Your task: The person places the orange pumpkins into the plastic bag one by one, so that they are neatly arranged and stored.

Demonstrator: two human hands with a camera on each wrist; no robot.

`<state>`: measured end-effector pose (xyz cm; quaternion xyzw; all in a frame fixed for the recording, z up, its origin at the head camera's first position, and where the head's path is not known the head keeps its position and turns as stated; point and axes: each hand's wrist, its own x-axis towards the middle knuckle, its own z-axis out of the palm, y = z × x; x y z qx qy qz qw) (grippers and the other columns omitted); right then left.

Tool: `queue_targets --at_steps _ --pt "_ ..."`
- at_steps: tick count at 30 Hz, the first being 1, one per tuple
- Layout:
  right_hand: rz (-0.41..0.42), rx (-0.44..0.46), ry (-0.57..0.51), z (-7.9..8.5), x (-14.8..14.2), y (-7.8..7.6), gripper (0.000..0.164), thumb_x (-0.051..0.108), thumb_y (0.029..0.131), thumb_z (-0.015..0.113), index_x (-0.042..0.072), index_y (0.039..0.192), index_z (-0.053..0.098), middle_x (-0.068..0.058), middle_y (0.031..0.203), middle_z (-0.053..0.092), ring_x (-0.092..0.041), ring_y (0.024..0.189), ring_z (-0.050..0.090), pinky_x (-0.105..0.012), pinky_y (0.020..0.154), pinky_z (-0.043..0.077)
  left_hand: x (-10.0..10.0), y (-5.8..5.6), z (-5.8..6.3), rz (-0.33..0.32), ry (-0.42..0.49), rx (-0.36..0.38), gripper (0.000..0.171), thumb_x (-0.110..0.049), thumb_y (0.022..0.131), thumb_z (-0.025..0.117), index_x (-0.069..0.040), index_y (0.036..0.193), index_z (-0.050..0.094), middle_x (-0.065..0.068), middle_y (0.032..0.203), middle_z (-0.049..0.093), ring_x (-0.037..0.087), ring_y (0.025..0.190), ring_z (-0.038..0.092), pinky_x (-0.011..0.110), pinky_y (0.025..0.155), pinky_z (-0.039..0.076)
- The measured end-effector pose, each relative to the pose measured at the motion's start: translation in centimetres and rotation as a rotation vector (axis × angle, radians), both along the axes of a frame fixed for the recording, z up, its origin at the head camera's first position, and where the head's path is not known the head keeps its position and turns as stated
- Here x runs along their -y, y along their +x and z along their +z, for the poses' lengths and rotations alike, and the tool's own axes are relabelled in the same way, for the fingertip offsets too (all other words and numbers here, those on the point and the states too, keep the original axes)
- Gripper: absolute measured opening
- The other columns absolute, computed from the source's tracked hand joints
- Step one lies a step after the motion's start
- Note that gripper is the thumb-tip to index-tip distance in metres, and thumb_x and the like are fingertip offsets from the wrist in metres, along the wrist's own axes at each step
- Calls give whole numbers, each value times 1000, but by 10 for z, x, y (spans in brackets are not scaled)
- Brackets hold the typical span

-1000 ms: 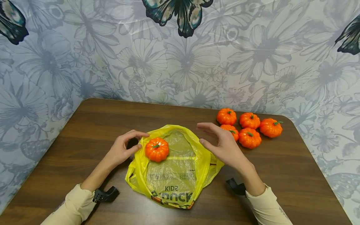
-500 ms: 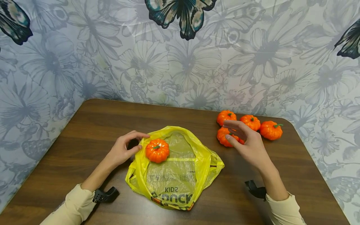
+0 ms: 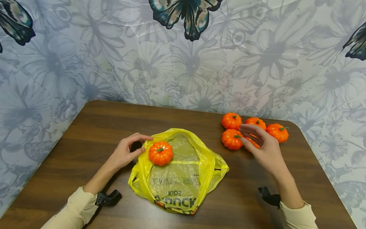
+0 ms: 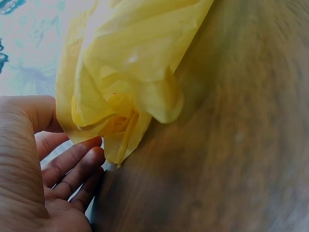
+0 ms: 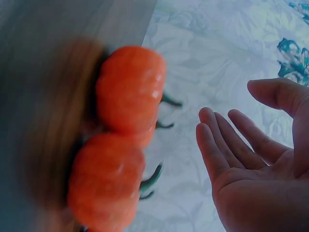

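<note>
A yellow plastic bag [image 3: 183, 187] with dark lettering lies on the table, its mouth spread wide. One small orange toy pumpkin [image 3: 160, 154] with a green stem rests at the left side of that mouth. My left hand [image 3: 127, 151] holds the bag's left rim between thumb and fingers; in the left wrist view the yellow film [image 4: 130, 53] passes between them. My right hand [image 3: 263, 148] is over the pumpkin group at the back right, fingers spread apart and holding nothing. It partly covers one pumpkin [image 3: 251, 140]; another pumpkin [image 3: 232, 139] sits just left of its fingertips.
More pumpkins stand near the table's far edge: one at the back [image 3: 231, 121], one beside it [image 3: 255, 121], and one to the right [image 3: 278, 132]. The brown wooden table [image 3: 114, 117] meets a flower-patterned wall covering [image 3: 183, 70]. A black strap [image 3: 108, 197] circles the left wrist.
My right hand has moved from the bag's right side, rightward to above the pumpkins. The left hand, the bag and the pumpkin in its mouth have stayed put.
</note>
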<state>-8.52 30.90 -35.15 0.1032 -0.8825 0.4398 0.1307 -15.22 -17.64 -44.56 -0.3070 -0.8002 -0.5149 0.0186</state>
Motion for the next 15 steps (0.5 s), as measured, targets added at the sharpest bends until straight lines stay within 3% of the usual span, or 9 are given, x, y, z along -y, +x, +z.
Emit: queue_targets --at_steps 7,15 --pt "-123 -28 32 -8 -32 13 52 -1 93 76 9 143 63 -11 134 69 4 122 63 -9 99 47 -2 -1 0 -9 0 0 41 5 94 70 -12 131 72 4 119 71 17 102 58 28 96 45" --pt "-181 -26 27 -18 -60 13 51 -1 93 76 1 142 61 16 129 65 4 124 59 -6 99 45 -1 0 1 -1 -8 -2 40 4 94 69 -11 131 72 4 119 71 17 102 59 27 96 45"
